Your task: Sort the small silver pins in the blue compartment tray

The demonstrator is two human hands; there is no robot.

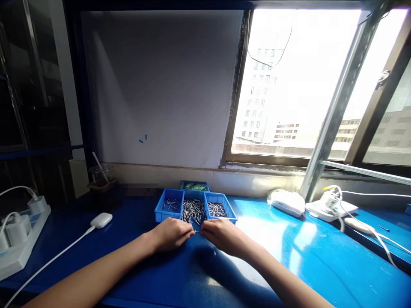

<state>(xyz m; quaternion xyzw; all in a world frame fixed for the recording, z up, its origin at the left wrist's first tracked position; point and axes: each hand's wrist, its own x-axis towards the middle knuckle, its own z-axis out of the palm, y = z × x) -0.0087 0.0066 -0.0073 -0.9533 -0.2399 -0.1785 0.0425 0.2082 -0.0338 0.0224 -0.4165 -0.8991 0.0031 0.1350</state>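
My left hand and my right hand meet in front of the blue bins, just above the table, fingers closed in a pinch. Between their fingertips runs a thin, shiny metal pin; its ends are hidden in my fingers. Right behind my hands lies a heap of loose metal pins. The left blue bin holds several scattered pins, while the right blue bin has a denser layer of small metal pieces. Their exact kind is too small to make out.
A third blue bin with green contents stands behind. On the left are a white case on a cable, a power strip and a cup with a straw. A white device and another power strip sit right.
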